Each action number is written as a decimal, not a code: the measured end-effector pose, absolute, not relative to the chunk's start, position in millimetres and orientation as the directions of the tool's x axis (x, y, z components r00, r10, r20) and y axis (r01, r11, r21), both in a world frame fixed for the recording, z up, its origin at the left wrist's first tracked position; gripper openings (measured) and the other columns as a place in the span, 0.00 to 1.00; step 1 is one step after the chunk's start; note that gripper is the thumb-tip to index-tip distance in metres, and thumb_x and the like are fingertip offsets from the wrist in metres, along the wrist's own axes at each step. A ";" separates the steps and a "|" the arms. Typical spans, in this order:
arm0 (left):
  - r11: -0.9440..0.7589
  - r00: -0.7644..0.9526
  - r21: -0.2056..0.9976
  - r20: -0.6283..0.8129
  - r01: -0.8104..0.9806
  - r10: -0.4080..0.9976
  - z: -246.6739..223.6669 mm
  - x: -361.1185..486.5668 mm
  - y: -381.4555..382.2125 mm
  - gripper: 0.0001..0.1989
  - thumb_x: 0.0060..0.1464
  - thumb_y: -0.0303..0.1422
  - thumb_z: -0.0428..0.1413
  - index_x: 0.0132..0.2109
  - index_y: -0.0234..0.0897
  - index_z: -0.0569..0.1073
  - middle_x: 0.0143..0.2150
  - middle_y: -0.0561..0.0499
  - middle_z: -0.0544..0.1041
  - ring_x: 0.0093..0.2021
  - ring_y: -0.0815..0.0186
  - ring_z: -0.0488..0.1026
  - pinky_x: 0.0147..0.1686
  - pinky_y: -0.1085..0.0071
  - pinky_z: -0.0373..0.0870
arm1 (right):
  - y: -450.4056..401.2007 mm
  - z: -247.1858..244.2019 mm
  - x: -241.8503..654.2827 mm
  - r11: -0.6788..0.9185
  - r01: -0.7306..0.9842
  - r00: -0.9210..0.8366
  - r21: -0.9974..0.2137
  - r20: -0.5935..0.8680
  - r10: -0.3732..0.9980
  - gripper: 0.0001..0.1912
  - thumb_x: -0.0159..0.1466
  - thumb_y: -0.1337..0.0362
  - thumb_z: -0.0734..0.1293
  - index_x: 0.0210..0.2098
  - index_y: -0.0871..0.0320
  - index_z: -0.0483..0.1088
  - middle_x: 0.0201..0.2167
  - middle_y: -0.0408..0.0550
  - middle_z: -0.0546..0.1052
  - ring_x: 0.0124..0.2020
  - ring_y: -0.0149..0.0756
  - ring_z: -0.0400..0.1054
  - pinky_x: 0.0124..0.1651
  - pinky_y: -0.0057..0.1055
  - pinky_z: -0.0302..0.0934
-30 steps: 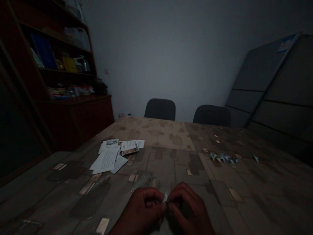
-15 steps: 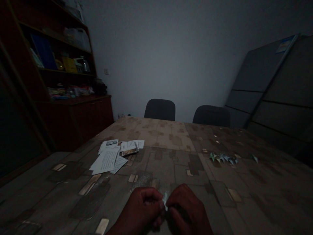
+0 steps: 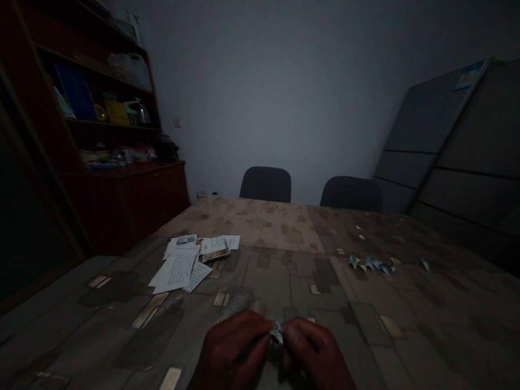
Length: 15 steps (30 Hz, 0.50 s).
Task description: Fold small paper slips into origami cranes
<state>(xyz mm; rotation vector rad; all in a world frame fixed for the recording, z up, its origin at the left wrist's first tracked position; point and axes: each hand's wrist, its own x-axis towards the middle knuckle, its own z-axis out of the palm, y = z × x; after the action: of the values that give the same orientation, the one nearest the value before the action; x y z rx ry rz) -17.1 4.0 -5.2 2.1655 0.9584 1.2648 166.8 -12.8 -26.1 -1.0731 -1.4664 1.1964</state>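
Observation:
The room is dim. My left hand (image 3: pixel 233 352) and my right hand (image 3: pixel 314 355) meet at the near edge of the table (image 3: pixel 284 227), fingertips pinched together on a small folded paper piece (image 3: pixel 277 334) held between them. Only a pale sliver of the paper shows; the rest is hidden by my fingers. A row of several small folded paper shapes (image 3: pixel 371 264) lies on the table to the right, beyond my hands, with one more folded shape (image 3: pixel 424 264) further right.
A loose pile of printed papers (image 3: pixel 182 262) lies at the left of the table with a phone (image 3: pixel 216 254) on it. Two dark chairs (image 3: pixel 265 184) stand at the far side. A wooden shelf unit (image 3: pixel 101 141) fills the left, leaning panels (image 3: pixel 455 151) the right.
My hands have stayed pinched on the folded paper and sit slightly lower in view; the fingers shifted a little around it. The camera tilted up slightly.

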 end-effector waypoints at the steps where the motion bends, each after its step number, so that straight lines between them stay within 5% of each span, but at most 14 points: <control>1: -0.675 0.356 0.658 0.575 0.334 0.737 -6.7 -17.6 4.0 0.12 0.55 0.22 0.58 0.41 0.39 0.83 0.32 0.46 0.84 0.32 0.62 0.81 0.32 0.73 0.75 | -11.9 -27.4 167.3 0.132 0.053 -0.191 -0.990 0.120 0.974 0.30 0.62 0.39 0.63 0.24 0.60 0.74 0.18 0.45 0.71 0.22 0.33 0.66 0.26 0.27 0.63; 8: -0.587 0.385 0.747 0.466 0.311 0.797 -3.4 -15.3 -0.6 0.12 0.56 0.23 0.56 0.41 0.41 0.83 0.33 0.48 0.83 0.33 0.62 0.79 0.34 0.72 0.73 | -11.9 -38.9 164.2 0.100 -0.019 -0.102 -0.995 0.102 0.990 0.20 0.55 0.47 0.74 0.30 0.60 0.78 0.21 0.44 0.73 0.23 0.32 0.64 0.27 0.27 0.60; 15: -0.309 0.295 0.902 0.219 0.302 0.930 -7.2 -8.2 1.5 0.08 0.50 0.25 0.58 0.26 0.36 0.80 0.24 0.50 0.77 0.27 0.63 0.75 0.29 0.72 0.66 | -10.9 -41.5 165.0 0.239 0.101 -0.069 -0.966 0.233 0.970 0.10 0.55 0.57 0.74 0.25 0.59 0.78 0.21 0.42 0.71 0.23 0.31 0.63 0.27 0.26 0.57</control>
<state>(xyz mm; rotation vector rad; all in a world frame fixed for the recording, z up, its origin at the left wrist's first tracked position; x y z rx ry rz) -8.2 1.5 -7.2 1.7845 1.1124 1.0168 165.0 -10.9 -41.5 -1.0789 -1.4336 1.0167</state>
